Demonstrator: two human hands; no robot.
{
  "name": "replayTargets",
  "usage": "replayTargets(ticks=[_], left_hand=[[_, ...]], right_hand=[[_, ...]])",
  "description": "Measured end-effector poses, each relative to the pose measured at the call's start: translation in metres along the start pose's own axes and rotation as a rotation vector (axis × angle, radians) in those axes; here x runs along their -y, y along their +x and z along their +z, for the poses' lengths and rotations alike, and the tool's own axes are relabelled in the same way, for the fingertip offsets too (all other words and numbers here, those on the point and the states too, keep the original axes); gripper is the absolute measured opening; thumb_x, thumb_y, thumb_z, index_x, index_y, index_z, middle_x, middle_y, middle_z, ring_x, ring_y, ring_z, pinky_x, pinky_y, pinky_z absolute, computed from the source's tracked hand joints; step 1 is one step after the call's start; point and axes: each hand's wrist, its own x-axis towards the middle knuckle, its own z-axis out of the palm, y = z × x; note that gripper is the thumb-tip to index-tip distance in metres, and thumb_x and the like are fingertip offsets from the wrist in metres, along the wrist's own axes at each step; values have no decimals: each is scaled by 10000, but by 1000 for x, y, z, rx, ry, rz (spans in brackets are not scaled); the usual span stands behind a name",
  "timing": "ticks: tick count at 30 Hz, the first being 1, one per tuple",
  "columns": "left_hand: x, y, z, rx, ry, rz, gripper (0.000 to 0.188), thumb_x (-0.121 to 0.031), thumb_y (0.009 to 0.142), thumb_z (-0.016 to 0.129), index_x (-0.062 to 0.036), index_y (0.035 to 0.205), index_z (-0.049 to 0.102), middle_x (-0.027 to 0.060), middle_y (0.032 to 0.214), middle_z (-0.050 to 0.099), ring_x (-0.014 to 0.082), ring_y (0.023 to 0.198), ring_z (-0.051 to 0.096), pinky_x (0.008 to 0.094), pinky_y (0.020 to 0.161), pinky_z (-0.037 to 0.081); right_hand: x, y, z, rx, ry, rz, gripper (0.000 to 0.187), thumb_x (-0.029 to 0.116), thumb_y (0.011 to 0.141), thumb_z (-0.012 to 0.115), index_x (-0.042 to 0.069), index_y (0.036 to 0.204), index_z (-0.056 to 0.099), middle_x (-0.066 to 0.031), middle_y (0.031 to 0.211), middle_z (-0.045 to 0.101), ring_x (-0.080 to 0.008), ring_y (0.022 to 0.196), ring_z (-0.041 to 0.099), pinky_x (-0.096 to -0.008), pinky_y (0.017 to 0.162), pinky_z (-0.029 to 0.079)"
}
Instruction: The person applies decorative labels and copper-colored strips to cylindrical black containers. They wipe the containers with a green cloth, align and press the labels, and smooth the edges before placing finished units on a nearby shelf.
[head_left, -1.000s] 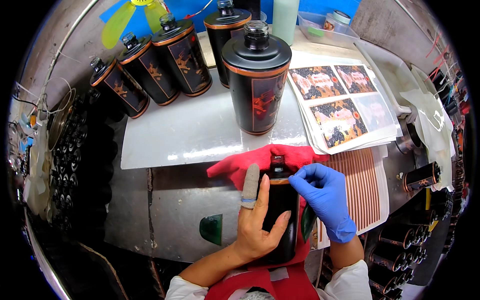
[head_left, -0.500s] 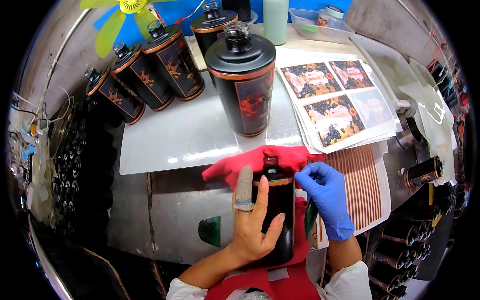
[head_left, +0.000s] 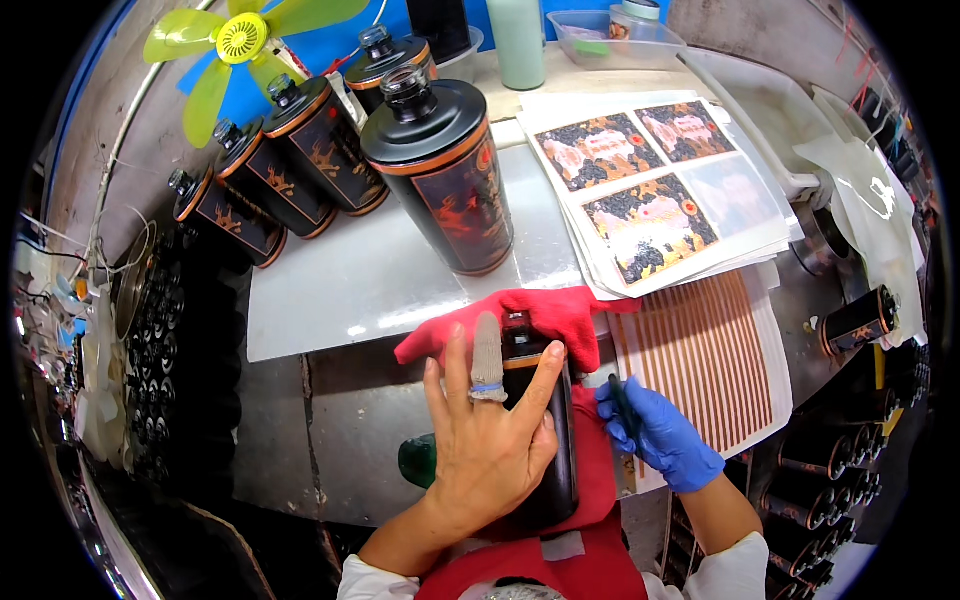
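My left hand (head_left: 485, 440), bare but for a grey finger sleeve (head_left: 487, 355) on one finger, is spread wide, its back up, fingers laid over the black bottle (head_left: 560, 460) and not wrapped round it. That bottle is right in front of me, its neck pointing away and a copper band round its shoulder. My right hand (head_left: 645, 430), in a blue glove, is just beside it, fingers curled round a dark green blade (head_left: 624, 408) that I see nearly edge-on.

A green plate (head_left: 416, 461) lies by my left wrist on the metal table (head_left: 350, 420), partly covered by it. A red cloth (head_left: 560, 312) is bunched around the bottle's neck. To the right there's a sheet of brown stripes (head_left: 705, 370), and above it a stack of picture prints (head_left: 745, 195) overlaps the pale board (head_left: 330, 310). On that board stands a large decorated bottle (head_left: 455, 205), with three similar bottles (head_left: 325, 150) in a slanting row to its left. Beyond them is a yellow-green fan (head_left: 243, 38).
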Motion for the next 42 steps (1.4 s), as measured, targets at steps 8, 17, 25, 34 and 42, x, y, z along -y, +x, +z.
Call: replayTargets(ticks=[8,17,25,34,42], left_hand=[[-24,-34,-11,101,-116,108,561,-377,785,623,-100,1264,530,331,1340,335,493,1286,211,617,1017,82],[-24,-85,27,79,111,176,767,-323,749,698,72,1308,352,423,1242,360,597,1188,312,604,954,317],[33,-126,62,287,-720,17,1240,-404,700,758,127,1339,-163,343,1266,407,494,1126,451,432,922,408],[-10,-94,39,-49,-116,262,898,-457,682,746,41,1319,357,376,1331,298,527,1238,302,619,983,251],[42,-132,84,267,-723,-28,1242,-484,679,748,136,1352,-93,382,1308,309,538,1131,419,450,947,391]], right_hand=[[48,-12,20,-261,-257,-617,350,27,757,659,4,1080,525,-99,1006,616,-154,825,627,-263,747,511],[29,10,121,-314,-978,-968,326,140,817,615,76,1120,515,-160,955,620,-290,867,635,-346,755,496],[14,18,71,-407,-543,-810,365,42,802,642,48,1128,477,-85,1005,579,-121,896,568,-256,781,473],[24,8,133,-351,-1204,-1082,309,92,804,659,57,1087,540,-53,929,607,-140,849,593,-290,758,485],[11,18,66,-400,-489,-795,333,57,798,659,41,1101,521,-60,1010,586,-136,908,570,-252,787,469]])
